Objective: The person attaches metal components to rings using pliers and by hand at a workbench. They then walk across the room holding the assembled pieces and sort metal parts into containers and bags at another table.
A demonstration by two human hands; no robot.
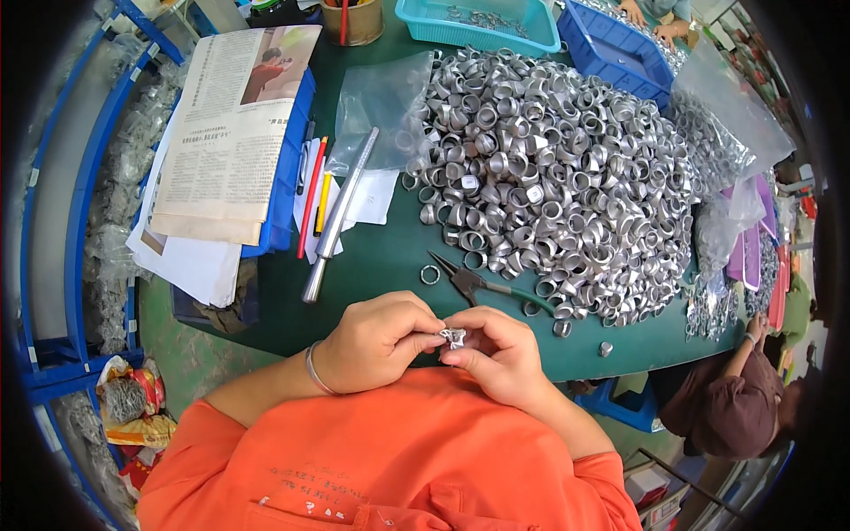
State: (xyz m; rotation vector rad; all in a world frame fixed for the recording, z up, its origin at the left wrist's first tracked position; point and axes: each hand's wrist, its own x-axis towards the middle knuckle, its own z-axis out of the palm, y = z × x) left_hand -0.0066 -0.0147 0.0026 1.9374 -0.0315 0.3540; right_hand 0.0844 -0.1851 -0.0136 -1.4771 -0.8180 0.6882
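Note:
Close to my body, at the front edge of the green table, my left hand (379,333) and my right hand (498,350) meet. Between their fingertips sits a small silvery metal ring (453,337), pinched from both sides; its finer shape is too small to make out. Just beyond my hands lie pliers (469,281) with green handles, beside a large heap of silver metal rings (549,168). A single ring (430,274) lies apart, left of the pliers. Further left, a tapered metal ring mandrel (341,215) rests slantwise.
A red pen (312,188) and a yellow marker (322,203) lie left of the mandrel. Newspapers (226,133) cover a blue bin. At the back stand a turquoise basket (434,31) and a blue crate (620,57). A person in dark clothing (735,398) sits at right.

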